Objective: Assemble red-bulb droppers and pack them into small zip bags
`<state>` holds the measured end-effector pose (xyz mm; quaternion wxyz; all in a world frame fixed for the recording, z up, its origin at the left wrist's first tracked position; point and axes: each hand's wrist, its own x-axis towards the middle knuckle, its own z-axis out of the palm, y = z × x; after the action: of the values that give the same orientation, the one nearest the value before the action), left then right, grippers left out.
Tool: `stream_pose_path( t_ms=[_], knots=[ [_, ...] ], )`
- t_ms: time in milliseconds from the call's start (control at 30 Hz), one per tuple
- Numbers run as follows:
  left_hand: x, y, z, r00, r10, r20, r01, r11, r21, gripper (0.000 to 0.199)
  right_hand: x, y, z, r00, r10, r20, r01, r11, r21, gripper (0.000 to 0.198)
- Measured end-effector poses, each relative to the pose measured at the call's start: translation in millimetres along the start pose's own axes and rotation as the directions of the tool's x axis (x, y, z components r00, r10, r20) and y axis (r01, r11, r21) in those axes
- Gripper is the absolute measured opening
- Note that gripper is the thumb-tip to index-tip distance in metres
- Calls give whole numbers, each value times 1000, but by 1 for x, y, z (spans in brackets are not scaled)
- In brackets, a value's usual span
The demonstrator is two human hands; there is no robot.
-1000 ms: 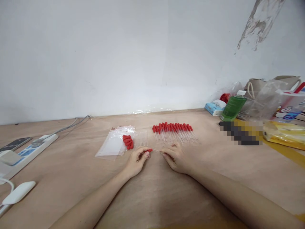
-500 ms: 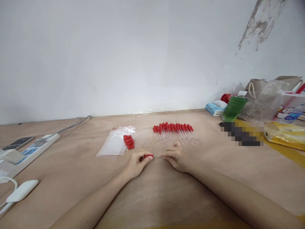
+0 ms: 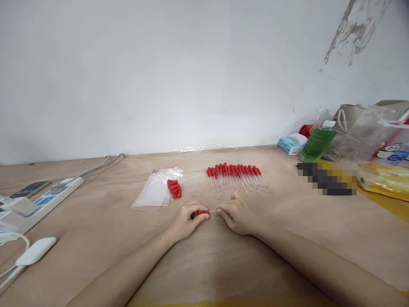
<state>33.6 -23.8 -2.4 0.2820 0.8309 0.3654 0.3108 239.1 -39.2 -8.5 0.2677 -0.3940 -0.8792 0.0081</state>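
Between thumb and fingers, my left hand [image 3: 189, 218] is closed on a red rubber bulb [image 3: 203, 212]. A thin clear glass tube [image 3: 212, 211] runs from the bulb into the pinched fingers of my right hand [image 3: 235, 214]; the tube's far part is hidden there. Beyond my left hand lies a small pile of loose red bulbs [image 3: 174, 189]. Beside it is a row of bare glass tubes [image 3: 191, 186]. Farther right, several droppers with red bulbs [image 3: 234, 170] lie side by side, tips toward me. Clear zip bags [image 3: 150, 192] lie to the left of the pile.
On the left stand a white power strip [image 3: 60, 196], a phone [image 3: 30, 189] and a white plug on a cord [image 3: 36, 250]. At the right back are a tissue pack [image 3: 290, 145], a green bottle [image 3: 318, 143], plastic bags [image 3: 361, 136] and a yellow package [image 3: 383, 181].
The view has shifted slightly. My right hand's fingers have drawn in around the tube, and more of the red bulb shows past my left fingertips.
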Motion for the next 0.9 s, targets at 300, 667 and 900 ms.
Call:
stream_pose_path(
  t_ms=[300, 667, 900],
  knots=[
    [1, 3, 1, 997, 31, -71, -26, 998, 62, 19, 6, -4, -22, 996, -14, 85, 21, 997, -73, 22],
    [2, -2, 1, 1000, -17, 5, 16, 989, 144, 15, 49, 46, -24, 777, 627, 59, -612, 729, 307, 29],
    [0, 1, 0, 1000, 11, 18, -14, 988, 153, 13, 96, 35, 6, 636, 765, -103, -771, 636, -35, 26]
  ],
)
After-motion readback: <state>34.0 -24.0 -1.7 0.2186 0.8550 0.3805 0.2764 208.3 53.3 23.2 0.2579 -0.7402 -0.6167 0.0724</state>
